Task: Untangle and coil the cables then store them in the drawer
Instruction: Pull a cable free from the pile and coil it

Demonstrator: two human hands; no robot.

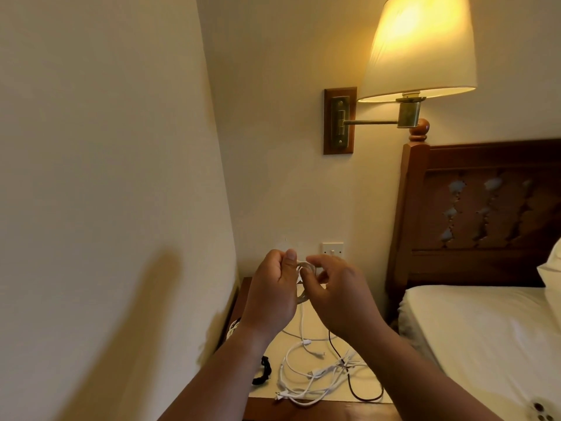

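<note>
White, plastic-sheathed and thin, the small coil of white cable (304, 279) should handle light and limp. Its loops look ready to spring open if you ease off, so take it across the bundled turns, not by a single strand. It sits at the centre of the frame, held between both hands. Your left hand (273, 287) curls round the coil's left side with the thumb up beside it. Your right hand (341, 296) nips its right side between thumb and forefinger. A loose white tail (302, 322) drops from the coil, straight below your grip, to the pale bedside tabletop (267, 390). There, at lower centre, lie a tangled heap of white cables (312, 378) and a thin dark cable (349, 384). No drawer shows.
</note>
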